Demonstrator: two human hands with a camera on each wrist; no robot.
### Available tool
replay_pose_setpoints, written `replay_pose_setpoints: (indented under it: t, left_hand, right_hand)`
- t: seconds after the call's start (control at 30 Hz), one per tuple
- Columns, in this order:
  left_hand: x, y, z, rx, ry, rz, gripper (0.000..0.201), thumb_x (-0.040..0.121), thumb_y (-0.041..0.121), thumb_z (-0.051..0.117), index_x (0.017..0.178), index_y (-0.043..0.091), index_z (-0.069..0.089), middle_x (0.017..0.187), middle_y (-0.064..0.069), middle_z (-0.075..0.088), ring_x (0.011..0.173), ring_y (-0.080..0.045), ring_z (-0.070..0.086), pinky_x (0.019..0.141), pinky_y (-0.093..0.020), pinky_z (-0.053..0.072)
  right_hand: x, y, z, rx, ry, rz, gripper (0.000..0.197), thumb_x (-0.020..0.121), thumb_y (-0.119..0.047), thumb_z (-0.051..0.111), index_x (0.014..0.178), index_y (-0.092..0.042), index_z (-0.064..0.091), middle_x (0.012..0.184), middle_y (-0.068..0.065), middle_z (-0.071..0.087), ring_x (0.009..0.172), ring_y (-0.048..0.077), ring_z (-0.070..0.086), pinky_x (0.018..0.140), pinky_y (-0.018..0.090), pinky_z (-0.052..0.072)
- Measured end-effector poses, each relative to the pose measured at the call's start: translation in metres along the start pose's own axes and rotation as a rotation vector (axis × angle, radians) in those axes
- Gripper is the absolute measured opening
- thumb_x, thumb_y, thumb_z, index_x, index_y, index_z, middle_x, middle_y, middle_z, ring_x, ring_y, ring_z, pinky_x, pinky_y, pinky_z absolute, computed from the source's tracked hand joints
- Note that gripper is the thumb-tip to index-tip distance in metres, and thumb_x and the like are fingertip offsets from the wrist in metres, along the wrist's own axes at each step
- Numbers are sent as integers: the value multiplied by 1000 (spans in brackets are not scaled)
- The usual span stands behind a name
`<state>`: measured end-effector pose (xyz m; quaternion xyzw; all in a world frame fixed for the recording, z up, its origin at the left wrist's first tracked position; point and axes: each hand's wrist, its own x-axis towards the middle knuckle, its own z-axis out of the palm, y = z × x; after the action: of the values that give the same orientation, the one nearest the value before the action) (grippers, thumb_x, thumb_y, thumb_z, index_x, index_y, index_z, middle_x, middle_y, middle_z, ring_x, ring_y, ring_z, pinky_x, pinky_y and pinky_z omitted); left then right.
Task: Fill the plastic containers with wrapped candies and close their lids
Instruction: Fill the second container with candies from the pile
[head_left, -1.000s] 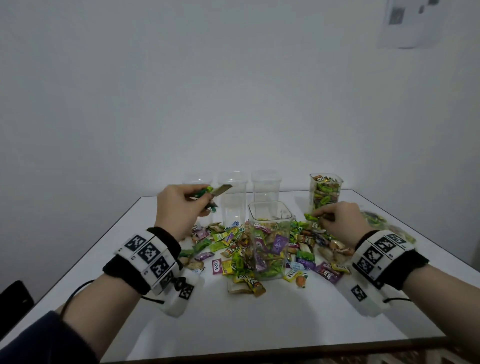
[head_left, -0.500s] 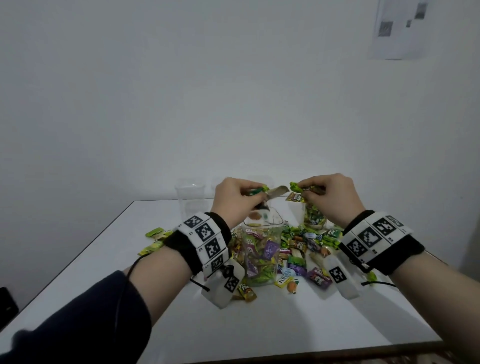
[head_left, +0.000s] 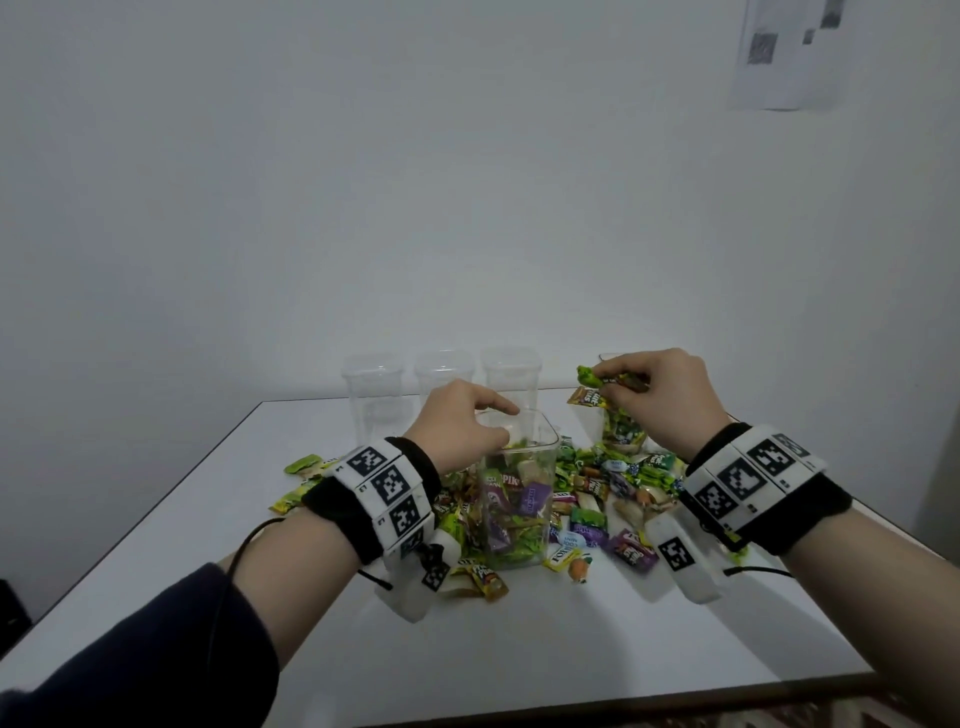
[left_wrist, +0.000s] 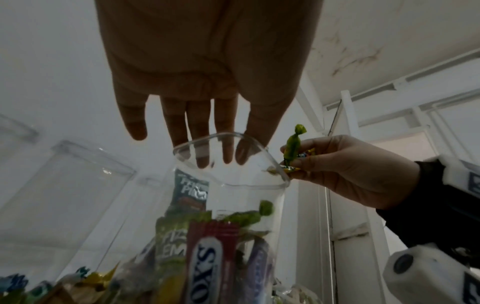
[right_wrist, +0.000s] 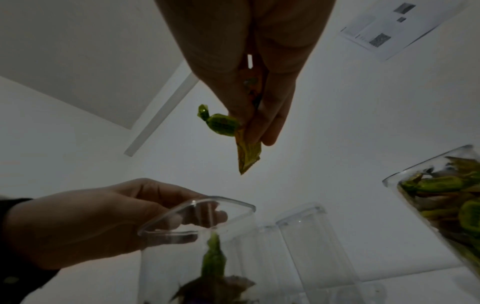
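Note:
A clear open container (head_left: 519, 499), about two-thirds full of wrapped candies, stands in the middle of the candy pile (head_left: 597, 499). My left hand (head_left: 506, 423) hovers over its mouth with fingers (left_wrist: 200, 131) extended and empty. A green candy (left_wrist: 265, 207) is dropping inside the container (left_wrist: 231, 185). To the right and higher, my right hand (head_left: 605, 382) pinches a green twist candy (right_wrist: 223, 124) and a yellow packet (right_wrist: 248, 156) beside the rim (right_wrist: 197, 218).
Three empty clear containers (head_left: 371, 395) (head_left: 444, 374) (head_left: 511, 374) line the back of the white table (head_left: 467, 649). Another container (head_left: 623, 431) holding green candies stands behind my right hand. Loose candies lie at the left (head_left: 304, 465).
My left hand dropped to the container's mouth and let go of its candies, which fall inside. My right hand still holds its candies above the table.

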<state>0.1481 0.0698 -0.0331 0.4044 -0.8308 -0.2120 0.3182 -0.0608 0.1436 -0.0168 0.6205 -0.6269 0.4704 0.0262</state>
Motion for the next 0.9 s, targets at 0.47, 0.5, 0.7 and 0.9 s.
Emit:
replay_pose_setpoints:
  t: [0.47, 0.5, 0.7, 0.9]
  left_hand:
    - [-19, -26, 14, -481, -46, -250, 109, 62, 27, 86, 149, 18, 21, 132, -6, 51, 111, -20, 59, 90, -34, 53]
    - [-21, -27, 17, -531, -37, -254, 105, 64, 22, 86, 148, 17, 24, 126, -6, 54, 105, -18, 63, 85, -32, 55]
    - [-23, -34, 28, -615, 4, -271, 90, 66, 19, 85, 142, 21, 38, 123, -11, 56, 110, -24, 61, 91, -45, 53]
    - [-25, -36, 30, -575, 11, -237, 86, 70, 22, 83, 142, 24, 37, 114, -4, 52, 104, -15, 56, 84, -31, 53]
  right_hand:
    - [3, -30, 32, 77, -68, -75, 17, 83, -8, 68, 91, -22, 75, 68, -10, 64, 66, 2, 59, 59, 4, 42]
    - [4, -31, 36, 52, -94, -81, 18, 83, -8, 67, 91, -22, 75, 73, -8, 65, 71, 6, 62, 64, 9, 45]
    - [7, -29, 54, -50, -245, -118, 30, 85, -1, 54, 98, -20, 74, 79, -8, 61, 64, 3, 52, 55, 1, 34]
    - [5, -29, 62, 14, -290, -175, 15, 83, -21, 70, 97, -23, 74, 76, -9, 66, 69, 4, 59, 66, 3, 40]
